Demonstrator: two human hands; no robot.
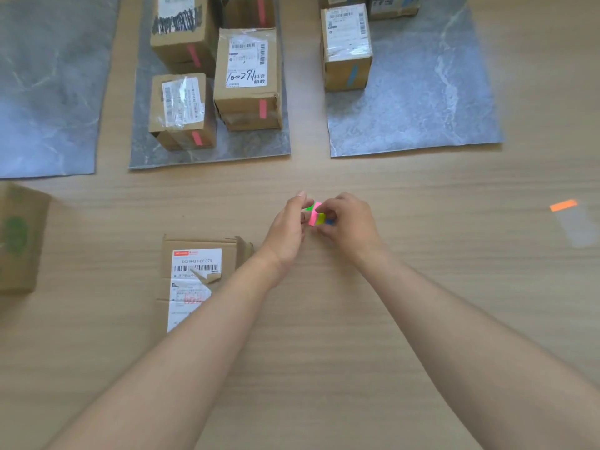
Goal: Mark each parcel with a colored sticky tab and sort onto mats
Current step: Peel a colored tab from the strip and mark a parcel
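Now I see both hands meet low over the table (324,319). The left hand (287,228) and the right hand (349,222) both pinch a small pad of sticky tabs (316,216), pink, green, yellow and blue. 1 flat parcel (194,274) lies just beside the left arm. 4 pink-tab parcels (246,76) stand on the middle mat (207,157). 1 blue-tab parcel (345,43) stands on the right mat (422,108).

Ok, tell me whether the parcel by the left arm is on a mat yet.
Not on one. The parcel lies on the table, short of the middle mat; no tab shows on it.
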